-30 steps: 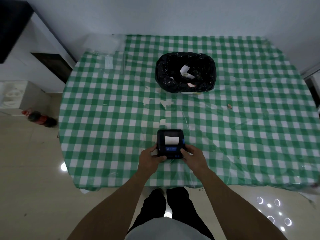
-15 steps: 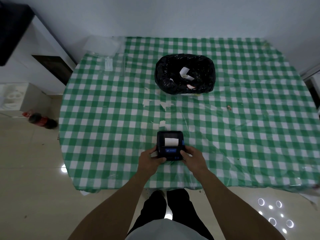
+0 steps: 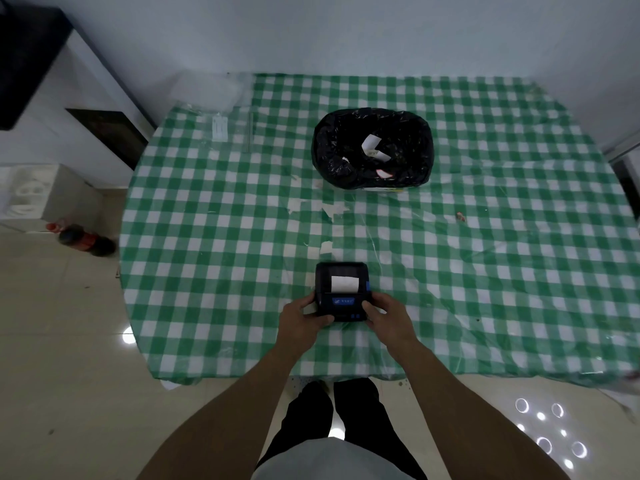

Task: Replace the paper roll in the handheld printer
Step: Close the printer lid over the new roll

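Near table (image 3: 519, 271) edge, my left hand (image 3: 300, 318) and right hand (image 3: 388, 315) clasp printer (image 3: 341, 291); paper (image 3: 344, 284) showing; judging lid-opening next, needs thumb release

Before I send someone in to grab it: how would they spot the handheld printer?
Start at the green-checked table. Near its front edge, between the left hand and right hand, sits the handheld printer. It is small, black and boxy, with white paper on top, unlike the larger bag-lined bin behind.
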